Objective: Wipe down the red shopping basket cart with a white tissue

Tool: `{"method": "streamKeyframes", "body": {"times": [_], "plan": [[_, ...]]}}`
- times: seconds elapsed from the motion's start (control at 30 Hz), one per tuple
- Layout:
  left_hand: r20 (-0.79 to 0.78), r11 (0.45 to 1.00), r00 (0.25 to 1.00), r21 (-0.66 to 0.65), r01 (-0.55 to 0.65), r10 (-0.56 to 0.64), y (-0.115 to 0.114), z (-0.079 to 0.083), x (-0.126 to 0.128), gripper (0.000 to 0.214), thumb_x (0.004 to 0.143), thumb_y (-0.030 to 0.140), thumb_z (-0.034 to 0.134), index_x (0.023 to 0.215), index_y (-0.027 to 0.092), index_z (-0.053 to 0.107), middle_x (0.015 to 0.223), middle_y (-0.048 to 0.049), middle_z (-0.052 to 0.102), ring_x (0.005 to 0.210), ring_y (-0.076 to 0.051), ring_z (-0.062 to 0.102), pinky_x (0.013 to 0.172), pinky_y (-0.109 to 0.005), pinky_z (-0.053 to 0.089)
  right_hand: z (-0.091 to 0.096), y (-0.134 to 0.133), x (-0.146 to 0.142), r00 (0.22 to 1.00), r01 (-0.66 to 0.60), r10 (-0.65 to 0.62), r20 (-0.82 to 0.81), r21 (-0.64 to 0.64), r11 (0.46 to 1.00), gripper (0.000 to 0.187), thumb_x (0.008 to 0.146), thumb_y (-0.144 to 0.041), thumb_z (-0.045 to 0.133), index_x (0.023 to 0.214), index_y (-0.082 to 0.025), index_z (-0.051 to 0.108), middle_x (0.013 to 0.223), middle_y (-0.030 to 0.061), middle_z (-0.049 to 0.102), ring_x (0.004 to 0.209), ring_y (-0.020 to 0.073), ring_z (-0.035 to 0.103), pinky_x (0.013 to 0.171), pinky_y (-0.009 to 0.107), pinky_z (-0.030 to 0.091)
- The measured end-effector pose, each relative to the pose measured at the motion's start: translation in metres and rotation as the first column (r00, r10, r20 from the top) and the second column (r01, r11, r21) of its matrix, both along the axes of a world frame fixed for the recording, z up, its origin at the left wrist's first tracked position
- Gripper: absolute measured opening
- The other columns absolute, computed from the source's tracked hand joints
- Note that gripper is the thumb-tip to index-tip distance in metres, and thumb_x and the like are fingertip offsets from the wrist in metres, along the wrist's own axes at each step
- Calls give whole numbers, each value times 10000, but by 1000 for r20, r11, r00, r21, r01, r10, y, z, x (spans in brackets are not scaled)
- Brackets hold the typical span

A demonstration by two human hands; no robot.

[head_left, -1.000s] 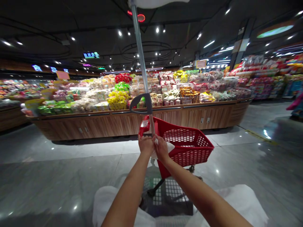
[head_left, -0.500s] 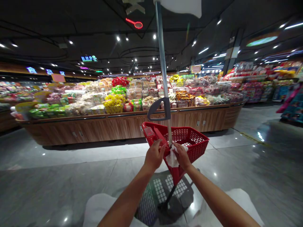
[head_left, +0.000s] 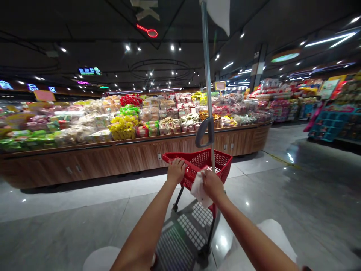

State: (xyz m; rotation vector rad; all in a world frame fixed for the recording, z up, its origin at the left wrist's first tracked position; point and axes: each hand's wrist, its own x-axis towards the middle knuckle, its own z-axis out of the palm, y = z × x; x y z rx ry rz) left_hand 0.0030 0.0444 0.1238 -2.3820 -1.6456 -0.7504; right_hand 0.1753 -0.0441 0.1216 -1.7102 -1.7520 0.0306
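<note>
A red shopping cart [head_left: 225, 165] with a perforated basket stands before me, turned at an angle. My left hand [head_left: 176, 171] lies over its red handle [head_left: 191, 170], fingers curled round the bar. White cloth [head_left: 200, 192] hangs bunched from my right hand [head_left: 212, 184], whose fingers are closed on it beside the handle. Just beyond that hand, a metal pole [head_left: 208, 75] rises upright at the cart, with a grey loop grip [head_left: 205, 132] partway up and part of a white sheet [head_left: 221, 13] at its top. The cloth hides part of the cart's near end.
Across the aisle runs a long wooden display counter [head_left: 135, 158] heaped with packaged snacks [head_left: 124, 128]. A blue shelf rack [head_left: 328, 122] stands at the right. Glossy grey floor tiles [head_left: 90, 218] surround the cart.
My left hand has moved onto the cart's handle and curled round it. My right hand, with the cloth, has drawn slightly back from the pole. The view has turned right.
</note>
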Motion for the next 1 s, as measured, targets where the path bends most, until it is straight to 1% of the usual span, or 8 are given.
{"method": "streamKeyframes", "body": {"times": [0.13, 0.37, 0.53, 0.6, 0.67, 0.77, 0.9, 1.0], "plan": [[23, 999, 1000, 43, -16, 15, -15, 2, 11, 363, 955, 365, 359, 1160, 200, 608, 1300, -105, 579, 1244, -281, 463, 1093, -549, 253, 19, 3, 14, 993, 51, -36, 112, -135, 990, 365, 977, -299, 308, 905, -166, 641, 867, 111, 701, 802, 198, 651, 668, 273, 411], [65, 995, 998, 102, -7, 1, -39, -5, 12, 412, 950, 411, 364, 1218, 201, 595, 1299, -116, 578, 1232, -287, 467, 1088, -529, 275, 17, 13, 40, 991, 32, -17, 136, -111, 993, 355, 979, -302, 311, 885, -185, 632, 886, 80, 704, 791, 172, 634, 627, 253, 353], [18, 981, 982, 53, 188, -189, -32, 11, -25, 391, 971, 325, 309, 1185, 230, 623, 1202, -43, 660, 1098, -203, 575, 1003, -380, 404, 9, 18, 64, 998, -47, 48, 30, -36, 998, 406, 987, -327, 276, 896, -203, 651, 862, 51, 705, 794, 169, 628, 645, 244, 365], [2, 986, 987, 35, 163, -163, -23, 19, -46, 374, 961, 339, 339, 1172, 241, 632, 1171, -29, 677, 1068, -194, 595, 968, -352, 428, 4, 16, 66, 997, -80, 81, -9, 7, 997, 423, 992, -340, 252, 961, -212, 654, 897, 47, 709, 836, 175, 631, 680, 246, 390], [-34, 999, 999, 21, 39, -39, -15, 22, -62, 378, 952, 363, 350, 1125, 230, 658, 1142, -45, 688, 1067, -212, 604, 978, -376, 416, -1, 12, 56, 997, -81, 82, -18, 38, 996, 418, 992, -339, 249, 1030, -218, 647, 953, 53, 709, 874, 185, 632, 724, 261, 413], [-121, 990, 985, -45, -131, 125, -15, 19, -71, 490, 967, 358, 261, 948, 186, 719, 1005, -88, 726, 971, -236, 651, 927, -393, 436, -9, 7, 17, 996, -86, 84, 22, 99, 991, 386, 984, -311, 281, 1094, -192, 632, 1004, 97, 697, 918, 219, 627, 822, 326, 433], [-148, 981, 975, -71, -180, 168, -32, 14, -67, 562, 976, 383, 216, 880, 169, 727, 941, -125, 733, 900, -254, 676, 829, -396, 459, -12, 13, -58, 980, -198, 189, 59, 282, 939, 362, 975, -256, 315, 1211, -152, 568, 1175, 158, 631, 1136, 276, 542, 1010, 469, 357], [-122, 978, 975, -77, -195, 185, -45, 16, -70, 605, 981, 413, 189, 845, 178, 730, 921, -111, 740, 888, -239, 679, 828, -380, 449, -8, 18, -88, 954, -299, 286, 89, 314, 901, 376, 975, -221, 295, 1246, -137, 541, 1193, 165, 622, 1155, 267, 533, 1029, 490, 349]]}}
